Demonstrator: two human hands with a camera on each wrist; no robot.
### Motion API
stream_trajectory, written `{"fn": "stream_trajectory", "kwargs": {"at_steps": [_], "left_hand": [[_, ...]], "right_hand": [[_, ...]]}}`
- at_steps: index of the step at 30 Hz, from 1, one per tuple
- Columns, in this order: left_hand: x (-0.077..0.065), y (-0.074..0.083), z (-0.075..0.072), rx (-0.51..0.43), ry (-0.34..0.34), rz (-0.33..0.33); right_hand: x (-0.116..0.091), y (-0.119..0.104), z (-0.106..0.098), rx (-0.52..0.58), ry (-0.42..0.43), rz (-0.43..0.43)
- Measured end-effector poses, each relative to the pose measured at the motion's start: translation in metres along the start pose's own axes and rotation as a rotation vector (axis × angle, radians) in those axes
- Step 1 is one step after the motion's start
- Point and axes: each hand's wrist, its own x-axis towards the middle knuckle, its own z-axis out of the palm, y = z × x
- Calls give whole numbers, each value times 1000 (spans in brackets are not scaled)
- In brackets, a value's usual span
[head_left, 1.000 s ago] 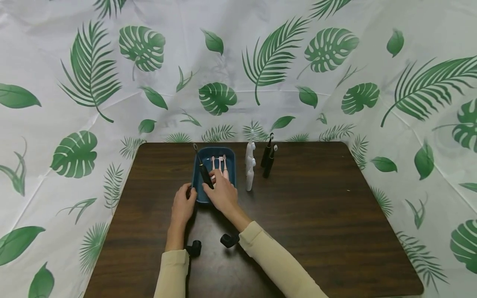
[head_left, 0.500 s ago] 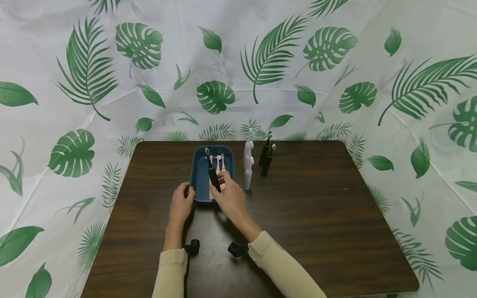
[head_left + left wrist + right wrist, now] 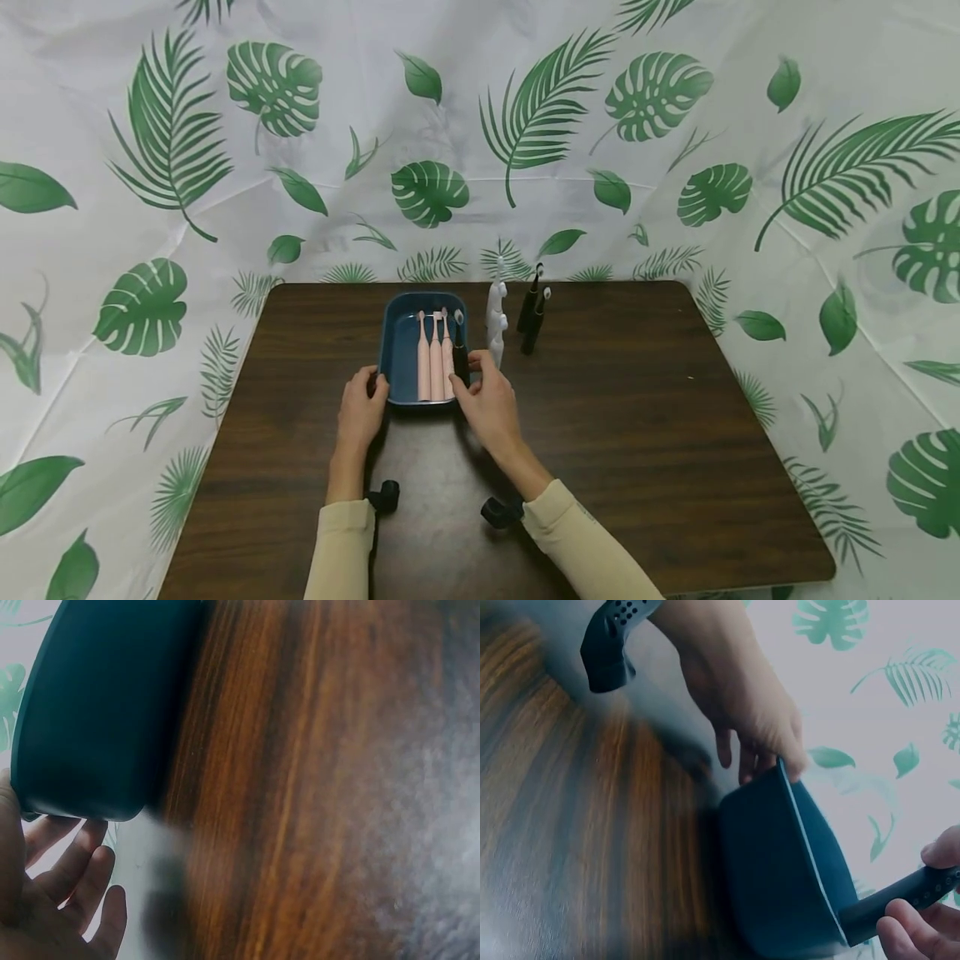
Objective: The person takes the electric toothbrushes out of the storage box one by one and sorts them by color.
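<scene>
My right hand [image 3: 491, 408] pinches a black electric toothbrush [image 3: 460, 358] by its handle, at the right side of a blue tray [image 3: 400, 350]. Several pink electric toothbrushes [image 3: 437, 362] lie side by side in the tray, heads toward the back. In the right wrist view, thumb and fingers are on the black handle [image 3: 892, 900], which crosses the tray's rim. My left hand [image 3: 362, 408] holds the tray's near left corner. The left wrist view has its fingers [image 3: 94, 877] below the tray's outer wall [image 3: 90, 712].
White electric toothbrushes [image 3: 496, 317] stand upright in a row just right of the tray. Two black ones [image 3: 535, 321] stand beside them. The dark wooden table [image 3: 637, 433] ends at a leaf-print cloth [image 3: 525, 208] behind.
My right hand has carried the black toothbrush rightward over the pink ones to the tray's right side, and the toothbrush has straightened from its slant. The left hand keeps its hold on the tray.
</scene>
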Motion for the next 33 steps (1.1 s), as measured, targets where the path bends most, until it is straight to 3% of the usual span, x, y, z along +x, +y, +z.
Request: {"fn": "stream_trajectory", "kwargs": {"at_steps": [8,16,26,33], "left_hand": [[-1,-3,-2,-17,-4,10],[-2,-5,-4,-25,-1,17],[3,-6,-1,-19,-1,17],[5,-7,2,-18,10,16]], "right_hand": [[-5,20,-19,57,26,28],[-8,57,-38,115,89,75],[17,93,-49,67,145,115],[35,105,-53,54,162,131]]}}
